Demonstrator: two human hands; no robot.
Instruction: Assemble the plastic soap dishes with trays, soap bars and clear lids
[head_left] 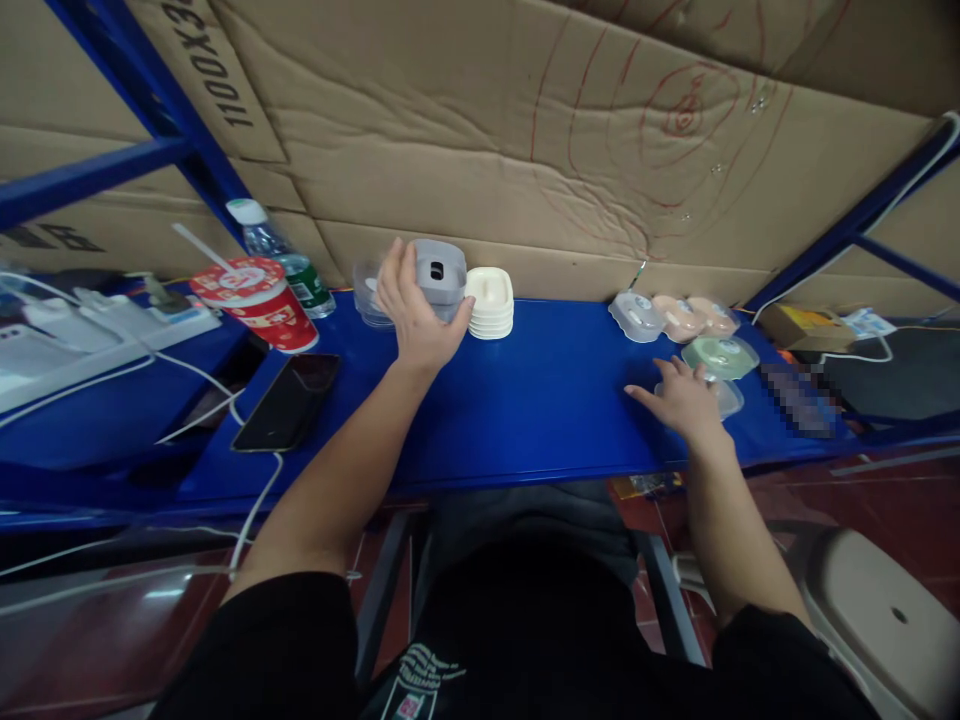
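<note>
My left hand (pixel 421 315) is wrapped round a grey square container (pixel 439 268) at the back of the blue table. Clear plastic containers (pixel 367 295) show behind its fingers on the left. Just right of it stands a stack of cream-coloured lids (pixel 491 303). My right hand (pixel 684 398), fingers spread, rests over a clear container (pixel 727 398) at the right side; nothing shows in its grasp. Beyond it are a green container (pixel 720 356), a clear one (pixel 637 316) and two peach-coloured ones (pixel 679 318).
A red cup (pixel 274 315) with a straw, a water bottle (pixel 304 280) and a black phone (pixel 287 402) are on the left, near a white power strip (pixel 97 345). Cardboard (pixel 420 130) walls the back. A small box (pixel 806 328) sits at far right.
</note>
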